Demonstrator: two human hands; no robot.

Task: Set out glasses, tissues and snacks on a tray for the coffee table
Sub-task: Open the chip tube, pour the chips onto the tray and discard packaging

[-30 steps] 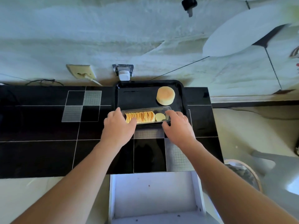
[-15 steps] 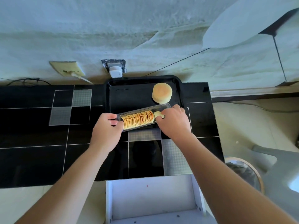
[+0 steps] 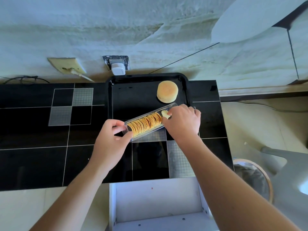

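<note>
Meanwhile the clear plastic cracker tray (image 3: 146, 122), square a second before, had swung diagonal at the black serving tray's (image 3: 185, 80) near edge. Left hand (image 3: 110, 139) clamped its lower end, right hand (image 3: 182, 121) its upper end; probably repositioning beside the round bun (image 3: 167, 94).

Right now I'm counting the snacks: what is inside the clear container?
The clear container holds a row of round crackers on edge and one pale piece; the right hand hides that end.
</note>
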